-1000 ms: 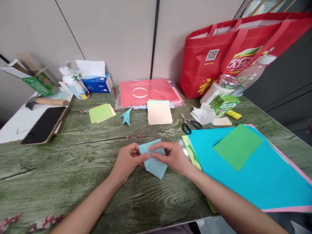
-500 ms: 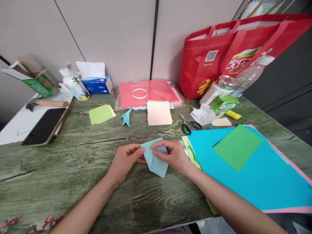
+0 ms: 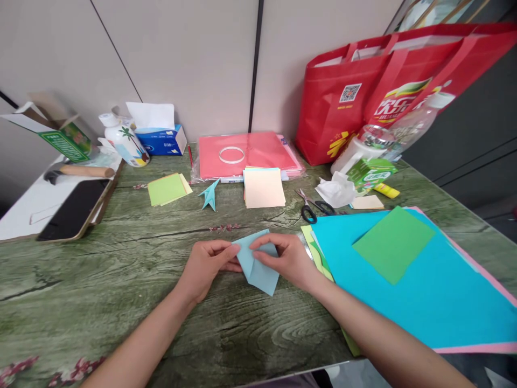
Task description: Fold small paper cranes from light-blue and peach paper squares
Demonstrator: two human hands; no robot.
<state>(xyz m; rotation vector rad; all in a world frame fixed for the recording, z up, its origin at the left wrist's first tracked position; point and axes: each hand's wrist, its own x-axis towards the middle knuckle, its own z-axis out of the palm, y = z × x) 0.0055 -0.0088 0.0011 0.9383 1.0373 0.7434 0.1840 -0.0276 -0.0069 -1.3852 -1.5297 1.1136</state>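
Pale-blue folded sheet of paper (image 3: 262,276), held in both bare hands over the near-middle part of a dark-green wood-grain tabletop (image 3: 161,280). Nudged to the right and turned slightly over the past second, then nearly unmoved for the latest half. Uncovered at the center by the left thumb's retreat to the upper-left corner, leaving a slanted fold in plain view. Reads as a crease in progress, folding probably unfinished. Grasped at that corner by the left hand (image 3: 208,265), thumb on top and fingers tucked behind. Pinched near the center, apparently along a raised edge, between thumb and forefinger of the right hand (image 3: 293,260); cannot tell the exact layers caught. Shows a lopsided four-sided outline, one corner toward the far side, another toward the near edge. Marked by a slanting ridge on the left half, bordering a smooth, narrowing flap. Plain, matte and unprinted. Cannot tell about contact between lowest corner and tabletop. Placed well apart beyond, a small turquoise folded-paper figure with pointed tips (image 3: 209,196); to the right, a green paper square (image 3: 395,245) atop a large bright-blue sheet (image 3: 412,312).
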